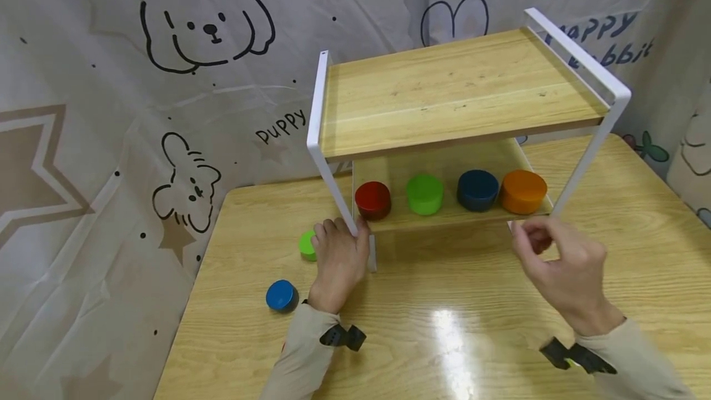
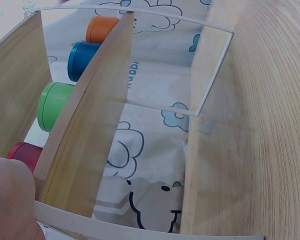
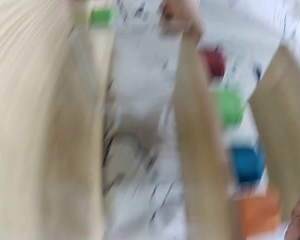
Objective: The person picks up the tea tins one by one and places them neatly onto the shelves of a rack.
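Observation:
My left hand (image 1: 340, 258) grips the front left post of a two-tier wooden rack (image 1: 466, 91) with white side frames. Its thumb (image 2: 12, 200) shows by the lower board's corner in the left wrist view. On the lower tier stand a red round tin (image 1: 373, 200), a green tin (image 1: 424, 194), a dark blue tin (image 1: 478, 190) and an orange tin (image 1: 523, 192), in a row. My right hand (image 1: 566, 264) is in front of the rack's lower right corner, fingers loosely curled, with no object visible in it. The right wrist view is blurred.
A blue tin (image 1: 281, 295) lies on the wooden table (image 1: 233, 350) left of my left forearm. Another green tin (image 1: 308, 245) is partly hidden behind my left hand. A printed cloth (image 1: 239, 97) hangs behind the table.

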Tool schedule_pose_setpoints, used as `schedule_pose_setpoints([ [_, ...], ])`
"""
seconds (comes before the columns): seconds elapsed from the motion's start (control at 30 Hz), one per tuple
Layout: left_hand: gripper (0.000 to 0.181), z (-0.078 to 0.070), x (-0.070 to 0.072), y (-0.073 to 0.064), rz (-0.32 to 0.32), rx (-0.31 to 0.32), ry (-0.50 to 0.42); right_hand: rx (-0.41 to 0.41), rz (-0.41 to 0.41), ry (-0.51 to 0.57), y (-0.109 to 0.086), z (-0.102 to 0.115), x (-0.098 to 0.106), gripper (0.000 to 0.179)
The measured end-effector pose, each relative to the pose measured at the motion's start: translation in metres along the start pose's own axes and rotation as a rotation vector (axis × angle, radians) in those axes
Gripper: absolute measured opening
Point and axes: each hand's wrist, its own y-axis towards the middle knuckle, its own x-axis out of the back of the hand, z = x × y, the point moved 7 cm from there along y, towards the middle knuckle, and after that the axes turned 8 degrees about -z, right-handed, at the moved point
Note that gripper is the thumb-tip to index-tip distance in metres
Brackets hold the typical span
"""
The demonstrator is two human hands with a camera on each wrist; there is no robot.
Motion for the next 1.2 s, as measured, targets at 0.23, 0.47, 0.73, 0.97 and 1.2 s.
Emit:
schedule_pose_setpoints([
  [0.23,0.049,0.003,0.001,-0.001,0.021,0.017,-0.017,-0.222,0.025,-0.163,-0.012,-0.057,0.022,0.032],
  [0.47,0.049,0.002,0.001,-0.003,-0.002,0.009,-0.029,-0.259,0.072,-0.198,-0.009,-0.061,0.015,0.028],
  [0.73,0.048,0.002,0.003,-0.004,-0.002,0.008,-0.032,-0.305,0.067,-0.241,-0.007,-0.064,0.013,0.032],
  [0.97,0.048,0.001,0.004,-0.003,-0.011,-0.002,-0.02,-0.408,0.168,-0.305,-0.007,-0.075,0.013,0.036],
  [1.2,0.054,-0.002,0.007,-0.005,-0.002,-0.022,0.01,-0.176,0.338,-0.44,0.0,-0.079,0.002,0.027],
])
